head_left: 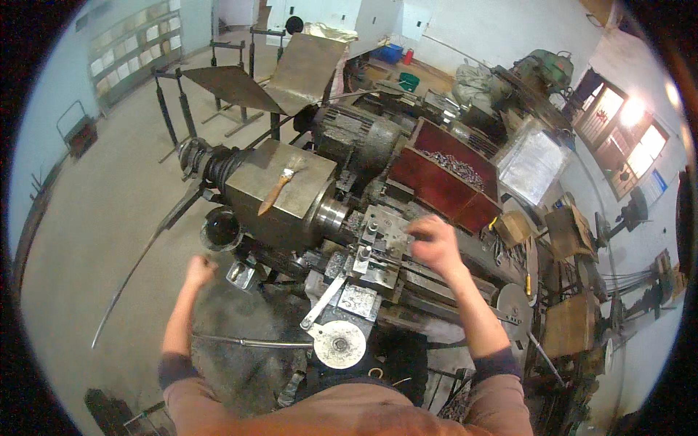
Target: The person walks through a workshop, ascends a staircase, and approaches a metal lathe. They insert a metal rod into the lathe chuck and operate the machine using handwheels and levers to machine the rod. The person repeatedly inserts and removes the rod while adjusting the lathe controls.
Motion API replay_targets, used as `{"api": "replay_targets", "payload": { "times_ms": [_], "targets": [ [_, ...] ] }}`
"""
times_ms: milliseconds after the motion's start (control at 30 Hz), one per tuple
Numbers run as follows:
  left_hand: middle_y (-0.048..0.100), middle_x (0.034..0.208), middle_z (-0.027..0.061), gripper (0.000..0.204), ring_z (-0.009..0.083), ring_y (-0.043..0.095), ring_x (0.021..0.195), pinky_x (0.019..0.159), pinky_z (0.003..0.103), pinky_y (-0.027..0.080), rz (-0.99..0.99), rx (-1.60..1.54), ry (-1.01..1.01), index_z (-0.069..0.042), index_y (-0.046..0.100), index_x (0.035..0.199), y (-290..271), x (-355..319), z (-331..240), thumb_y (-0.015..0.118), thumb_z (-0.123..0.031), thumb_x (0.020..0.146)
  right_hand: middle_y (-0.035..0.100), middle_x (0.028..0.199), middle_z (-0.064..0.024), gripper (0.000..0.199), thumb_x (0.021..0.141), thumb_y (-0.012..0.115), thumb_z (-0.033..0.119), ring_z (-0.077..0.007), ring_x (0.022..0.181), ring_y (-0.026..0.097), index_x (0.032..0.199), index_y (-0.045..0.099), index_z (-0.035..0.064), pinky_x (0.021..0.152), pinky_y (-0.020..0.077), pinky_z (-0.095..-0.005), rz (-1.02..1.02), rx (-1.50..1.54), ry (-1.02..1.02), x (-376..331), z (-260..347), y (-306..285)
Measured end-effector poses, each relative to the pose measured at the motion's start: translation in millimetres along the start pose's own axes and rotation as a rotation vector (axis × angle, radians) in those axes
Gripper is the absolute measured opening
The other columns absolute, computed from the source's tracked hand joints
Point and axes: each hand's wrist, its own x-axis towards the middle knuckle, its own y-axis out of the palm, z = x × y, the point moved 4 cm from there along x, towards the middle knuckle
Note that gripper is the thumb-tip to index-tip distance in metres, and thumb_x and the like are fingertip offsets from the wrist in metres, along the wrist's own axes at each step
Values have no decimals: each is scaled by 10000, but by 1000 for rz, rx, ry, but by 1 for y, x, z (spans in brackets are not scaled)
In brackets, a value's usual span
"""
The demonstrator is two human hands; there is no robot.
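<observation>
A small metal lathe stands before me, its grey headstock [280, 171] to the left and its shiny spindle nose [331, 215] facing the tool slide [385, 231]. My right hand [434, 243] is over the right side of that slide with its fingers curled together; what they hold, if anything, is hidden. My left hand [200, 270] is closed, low at the left, beside a small metal box [241, 276]. I cannot make out anything in it. A wooden-handled brush [276, 192] lies on the headstock, out of both hands' reach of touch.
A dark red bin [440, 192] of small metal pieces [454, 168] sits behind the slide. Nearest me is a round handwheel plate [339, 344] with a lever [324, 301]. A black bucket-like container [221, 229] hangs left. A long rod [145, 254] slants toward the floor.
</observation>
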Motion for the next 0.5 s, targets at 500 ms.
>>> {"api": "replay_targets", "payload": {
  "times_ms": [500],
  "targets": [
    [604, 797, 98, 229, 279, 579, 783, 649, 387, 452, -25, 627, 314, -131, 552, 929, 61, 7, -18, 550, -143, 700, 625, 743, -139, 253, 625, 536, 102, -196, 704, 602, 830, 624, -19, 678, 449, -276, -299, -309, 1112, -337, -168, -167]
  ]
}}
